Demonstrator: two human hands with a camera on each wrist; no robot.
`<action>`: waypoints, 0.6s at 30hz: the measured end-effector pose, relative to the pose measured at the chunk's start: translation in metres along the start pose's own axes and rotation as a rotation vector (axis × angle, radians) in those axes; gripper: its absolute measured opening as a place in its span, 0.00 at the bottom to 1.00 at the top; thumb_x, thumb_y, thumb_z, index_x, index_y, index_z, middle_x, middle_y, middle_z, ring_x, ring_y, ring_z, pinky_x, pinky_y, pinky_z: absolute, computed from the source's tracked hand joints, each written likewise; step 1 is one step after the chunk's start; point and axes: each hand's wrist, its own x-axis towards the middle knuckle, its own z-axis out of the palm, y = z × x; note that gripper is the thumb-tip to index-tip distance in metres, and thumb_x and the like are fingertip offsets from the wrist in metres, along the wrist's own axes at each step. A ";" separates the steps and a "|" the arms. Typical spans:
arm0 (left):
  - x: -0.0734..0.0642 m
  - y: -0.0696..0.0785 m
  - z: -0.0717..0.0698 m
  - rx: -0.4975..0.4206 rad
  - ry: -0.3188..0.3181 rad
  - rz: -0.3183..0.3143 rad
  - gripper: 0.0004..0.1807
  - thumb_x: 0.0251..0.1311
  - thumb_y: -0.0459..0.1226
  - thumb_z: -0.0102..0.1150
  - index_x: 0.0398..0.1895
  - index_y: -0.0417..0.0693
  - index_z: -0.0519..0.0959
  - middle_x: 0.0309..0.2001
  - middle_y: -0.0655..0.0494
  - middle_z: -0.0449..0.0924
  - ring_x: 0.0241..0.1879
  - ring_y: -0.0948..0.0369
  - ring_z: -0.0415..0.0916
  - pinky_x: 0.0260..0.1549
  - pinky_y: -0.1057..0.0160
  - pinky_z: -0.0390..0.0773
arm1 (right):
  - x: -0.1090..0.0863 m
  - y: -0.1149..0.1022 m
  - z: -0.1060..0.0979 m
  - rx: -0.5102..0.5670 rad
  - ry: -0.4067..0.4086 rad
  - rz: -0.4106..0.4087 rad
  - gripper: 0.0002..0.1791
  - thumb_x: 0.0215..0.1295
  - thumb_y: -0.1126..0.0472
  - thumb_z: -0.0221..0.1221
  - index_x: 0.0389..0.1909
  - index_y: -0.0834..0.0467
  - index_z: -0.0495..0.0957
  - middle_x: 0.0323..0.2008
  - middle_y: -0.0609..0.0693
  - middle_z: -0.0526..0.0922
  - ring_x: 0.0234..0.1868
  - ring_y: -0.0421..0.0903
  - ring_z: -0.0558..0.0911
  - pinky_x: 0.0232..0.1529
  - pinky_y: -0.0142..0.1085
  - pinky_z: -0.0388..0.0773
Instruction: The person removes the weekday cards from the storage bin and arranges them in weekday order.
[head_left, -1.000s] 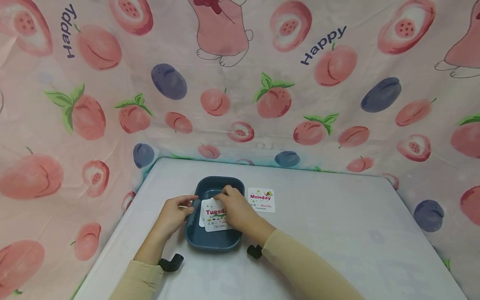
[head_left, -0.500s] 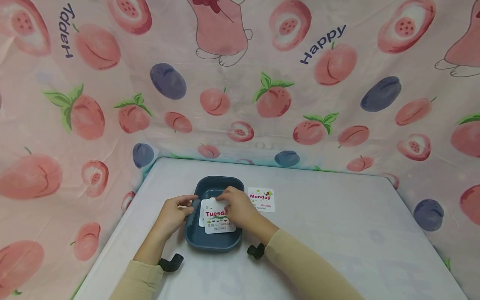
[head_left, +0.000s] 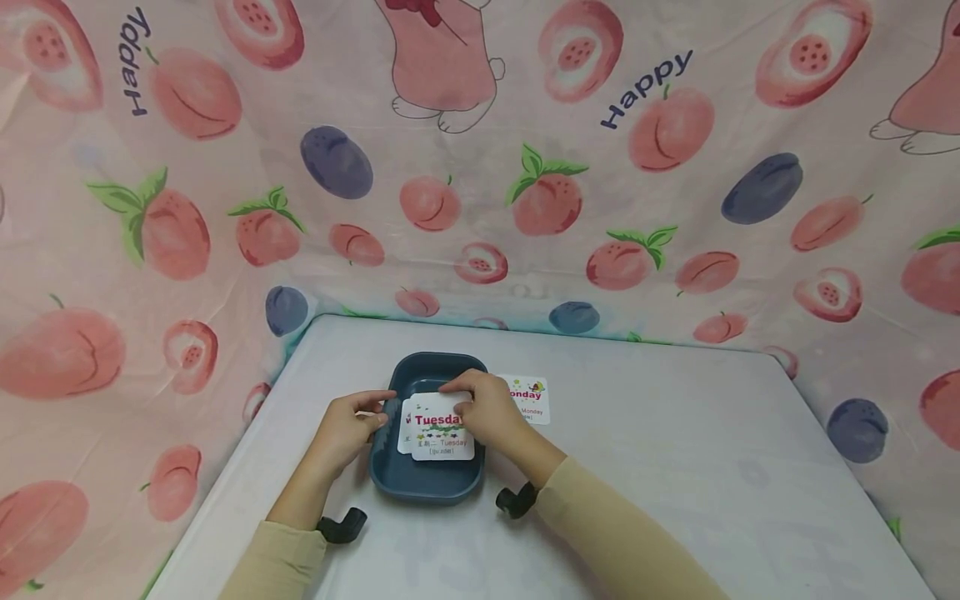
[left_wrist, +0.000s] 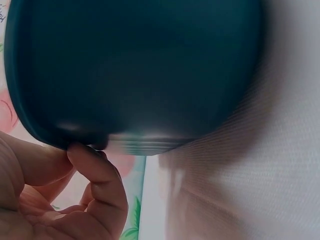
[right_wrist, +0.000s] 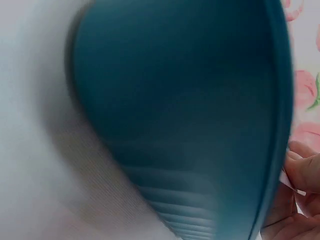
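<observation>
On the white table stands a dark blue-green tray (head_left: 426,485) with raised walls. My left hand (head_left: 345,431) pinches its left rim between thumb and fingers; the left wrist view shows that hand (left_wrist: 95,192) from close by. Over the tray, my right hand (head_left: 489,412) pinches the upper right edge of a white Tuesday card (head_left: 441,448). Another white card (head_left: 405,439) peeks out at its left, mostly hidden beneath it. In the right wrist view, the right hand (right_wrist: 304,200) shows past the tray wall (right_wrist: 195,105), with a sliver of card (right_wrist: 286,181) at its fingers.
A white Monday card (head_left: 534,410) lies on the table just right of the tray, its left part covered by the right hand. The tabletop (head_left: 675,467) extends to the right. A peach-print cloth (head_left: 480,208) hangs behind and at the left side.
The right hand has shifted slightly right with the Tuesday card, so more of the card shows and the Monday card is more covered. The left hand stays at the rim.
</observation>
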 end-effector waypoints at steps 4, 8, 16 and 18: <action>-0.001 0.000 0.000 -0.005 0.003 0.000 0.23 0.73 0.27 0.60 0.67 0.50 0.84 0.52 0.44 0.77 0.45 0.53 0.79 0.36 0.63 0.81 | 0.001 0.001 -0.006 0.037 0.034 0.039 0.22 0.67 0.74 0.64 0.55 0.49 0.91 0.57 0.47 0.88 0.65 0.50 0.82 0.67 0.48 0.81; -0.001 0.000 0.000 -0.011 0.001 -0.003 0.23 0.73 0.27 0.60 0.67 0.50 0.84 0.52 0.45 0.77 0.45 0.53 0.79 0.36 0.63 0.81 | 0.001 0.003 -0.014 0.064 0.067 0.069 0.21 0.68 0.74 0.64 0.53 0.49 0.91 0.58 0.47 0.88 0.70 0.51 0.80 0.71 0.50 0.78; 0.000 0.000 0.000 -0.017 0.002 0.005 0.23 0.71 0.26 0.61 0.67 0.48 0.84 0.49 0.46 0.76 0.42 0.55 0.79 0.33 0.63 0.80 | -0.002 0.007 -0.038 0.070 0.121 0.097 0.20 0.69 0.72 0.65 0.53 0.46 0.92 0.59 0.47 0.88 0.55 0.50 0.80 0.51 0.42 0.82; 0.000 0.000 0.000 -0.018 0.002 0.006 0.23 0.71 0.26 0.61 0.67 0.48 0.84 0.49 0.46 0.76 0.42 0.55 0.78 0.34 0.63 0.80 | -0.003 0.010 -0.044 0.071 0.132 0.102 0.21 0.69 0.72 0.66 0.53 0.46 0.92 0.60 0.48 0.88 0.54 0.49 0.81 0.50 0.40 0.81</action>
